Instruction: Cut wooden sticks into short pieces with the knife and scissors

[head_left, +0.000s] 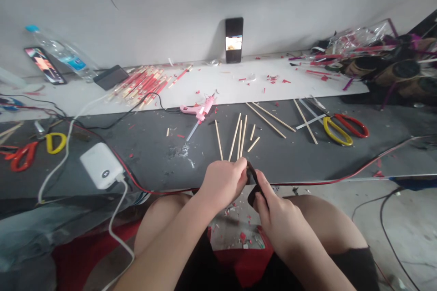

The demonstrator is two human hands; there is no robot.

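My left hand (227,181) is closed at the table's front edge, its fingers pinching one end of a dark strip (253,173). Close beside it on the right, my right hand (275,207) is closed on the same dark strip, part of which hangs as a wider dark flap below. What the strip is made of cannot be told. Just beyond my hands several thin wooden sticks (234,136) lie on the grey table, with two short stick pieces (253,144) to their right. A pink glue gun (198,110) lies behind, to the left.
A white power bank (102,166) with a cable lies left; red-yellow scissors lie at left (25,156) and right (351,126). A phone (234,40) leans on the wall. Red-wrapped sticks (145,82), a bottle (70,57) and a red-black wire (327,182) are also there.
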